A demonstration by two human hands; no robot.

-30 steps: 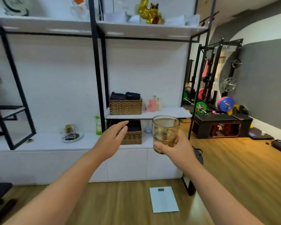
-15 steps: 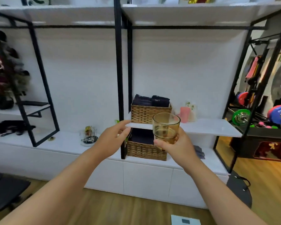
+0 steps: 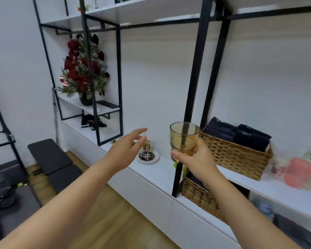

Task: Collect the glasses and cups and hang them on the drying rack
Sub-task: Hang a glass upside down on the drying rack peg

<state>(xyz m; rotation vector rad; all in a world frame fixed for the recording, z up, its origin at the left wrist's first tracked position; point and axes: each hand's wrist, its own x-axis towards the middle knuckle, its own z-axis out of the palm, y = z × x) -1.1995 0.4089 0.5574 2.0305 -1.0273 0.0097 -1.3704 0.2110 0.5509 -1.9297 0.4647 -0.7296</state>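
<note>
My right hand [image 3: 196,159] holds an amber drinking glass [image 3: 184,138] upright by its base, at chest height in front of the shelving. My left hand [image 3: 127,148] reaches forward, empty, with the fingers spread. Just beyond its fingertips a small wire drying rack [image 3: 148,150] stands on a round white plate [image 3: 155,159] on the long white counter [image 3: 162,175]; the hand partly hides the rack. A pink cup [image 3: 299,172] sits on the shelf at the far right.
A black metal post [image 3: 194,72] rises behind the glass. Two woven baskets with dark towels sit right of it, the upper basket [image 3: 237,155] on the shelf, the lower basket [image 3: 199,196] below. A red flower arrangement [image 3: 82,69] stands at the back left. Dark cushions [image 3: 48,157] lie on the floor.
The view has swung left and closer to the counter. The rack on its plate now sits right by my left hand's fingertips. The glass stays in my right hand.
</note>
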